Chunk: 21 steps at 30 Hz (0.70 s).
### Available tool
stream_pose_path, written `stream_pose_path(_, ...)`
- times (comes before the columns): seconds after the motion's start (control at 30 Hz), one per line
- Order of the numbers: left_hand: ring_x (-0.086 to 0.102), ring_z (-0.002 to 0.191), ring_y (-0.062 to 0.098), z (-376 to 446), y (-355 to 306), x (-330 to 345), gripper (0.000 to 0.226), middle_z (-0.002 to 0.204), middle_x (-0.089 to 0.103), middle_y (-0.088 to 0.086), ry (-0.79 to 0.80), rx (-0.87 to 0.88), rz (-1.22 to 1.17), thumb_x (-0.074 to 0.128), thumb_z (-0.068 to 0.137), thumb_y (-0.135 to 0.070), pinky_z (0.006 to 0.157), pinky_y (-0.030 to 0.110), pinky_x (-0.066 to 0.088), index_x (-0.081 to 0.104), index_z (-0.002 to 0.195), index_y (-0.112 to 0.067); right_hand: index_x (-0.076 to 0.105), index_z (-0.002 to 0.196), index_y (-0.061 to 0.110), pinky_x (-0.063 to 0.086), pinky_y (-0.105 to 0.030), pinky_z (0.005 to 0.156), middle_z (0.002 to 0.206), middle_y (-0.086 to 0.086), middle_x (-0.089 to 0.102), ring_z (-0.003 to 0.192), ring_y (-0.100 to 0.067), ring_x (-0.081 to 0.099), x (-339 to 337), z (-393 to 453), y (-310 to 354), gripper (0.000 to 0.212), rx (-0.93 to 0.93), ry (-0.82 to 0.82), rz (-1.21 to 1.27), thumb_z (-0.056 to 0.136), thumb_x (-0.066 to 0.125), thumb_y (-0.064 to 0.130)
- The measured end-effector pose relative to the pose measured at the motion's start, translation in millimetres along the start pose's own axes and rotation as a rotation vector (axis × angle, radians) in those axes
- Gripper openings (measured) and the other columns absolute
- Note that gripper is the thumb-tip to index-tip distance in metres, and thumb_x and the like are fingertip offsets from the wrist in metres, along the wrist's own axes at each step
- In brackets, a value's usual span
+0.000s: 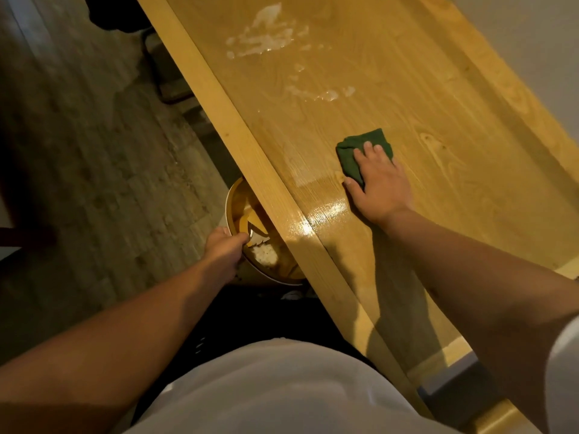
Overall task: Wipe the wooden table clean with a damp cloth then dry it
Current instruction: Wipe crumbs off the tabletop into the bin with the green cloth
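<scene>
Fingers (369, 149) of the right hand (380, 183) lie flat, pressing the green cloth (351, 158) on the tabletop (438, 98), the left hand (224, 247) gripping a bucket (233, 198) rim below its edge, white residue (266, 36) streaking lengthwise beyond the cloth, nearer the right hand.

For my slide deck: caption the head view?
Right hand presses green cloth on wet table; left hand holds bowl.
</scene>
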<state>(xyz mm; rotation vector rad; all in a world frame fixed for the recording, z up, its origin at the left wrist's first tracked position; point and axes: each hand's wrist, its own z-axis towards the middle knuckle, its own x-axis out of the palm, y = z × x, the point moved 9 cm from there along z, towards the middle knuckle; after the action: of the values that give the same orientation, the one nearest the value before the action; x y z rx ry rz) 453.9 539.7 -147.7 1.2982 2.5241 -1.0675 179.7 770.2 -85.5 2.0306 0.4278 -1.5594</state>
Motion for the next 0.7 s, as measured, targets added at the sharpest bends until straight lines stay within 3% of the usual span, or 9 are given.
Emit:
stream_pose_path(0.1,0.065,0.067,0.021,2,0,-3,0.015,0.078,0.066,0.009,0.023,0.021,0.008,0.072,0.08,-0.01,0.045,0.025,0.046,0.059,0.087,-0.012,0.025,0.156,0.022,0.011,-0.043,0.122,0.165,-0.003,0.018,0.152,-0.021,0.013,8,-6,33,0.066,-0.04,0.011,0.018,0.099,0.029,0.056)
stream_pose_path(0.23,0.06,0.066,0.025,3,-3,-11,0.024,0.073,0.061,0.01,0.043,0.057,0.001,0.075,0.083,-0.012,0.056,0.029,0.046,0.052,0.076,-0.017,0.025,0.156,0.023,0.011,-0.043,0.122,0.165,-0.002,0.018,0.152,-0.02,0.012,18,-14,74,0.065,-0.084,0.035,0.047,0.099,0.031,0.053)
stream_pose_path(0.4,0.054,0.061,0.022,4,-11,-14,0.026,0.069,0.056,0.008,0.088,0.085,0.006,0.074,0.084,-0.011,0.054,0.028,0.042,0.049,0.076,-0.016,0.026,0.156,0.025,0.01,-0.042,0.122,0.165,0.001,0.019,0.152,-0.018,0.012,34,-28,123,0.064,-0.154,0.087,0.089,0.098,0.038,0.048)
stream_pose_path(0.57,0.061,0.079,0.031,6,-14,-16,0.018,0.086,0.061,0.02,0.112,0.076,-0.018,0.074,0.083,-0.008,0.072,0.047,0.056,0.057,0.088,-0.005,0.038,0.15,0.027,0.014,-0.041,0.12,0.162,0.005,0.028,0.15,-0.016,0.02,44,-35,160,0.054,-0.179,0.1,0.134,0.098,0.046,0.037)
stream_pose_path(0.63,0.06,0.077,0.029,7,-13,-16,0.02,0.085,0.061,0.018,0.133,0.069,-0.01,0.074,0.083,-0.01,0.068,0.043,0.054,0.054,0.085,-0.008,0.043,0.147,0.028,0.018,-0.042,0.119,0.16,0.006,0.032,0.149,-0.014,0.023,44,-37,168,0.049,-0.178,0.095,0.164,0.099,0.049,0.035)
stream_pose_path(0.7,0.058,0.07,0.024,9,-14,-16,0.024,0.081,0.061,0.013,0.15,0.069,-0.012,0.074,0.083,-0.01,0.058,0.031,0.048,0.05,0.08,-0.014,0.047,0.144,0.028,0.022,-0.044,0.116,0.159,0.007,0.034,0.149,-0.013,0.025,45,-40,174,0.046,-0.186,0.098,0.191,0.099,0.051,0.034)
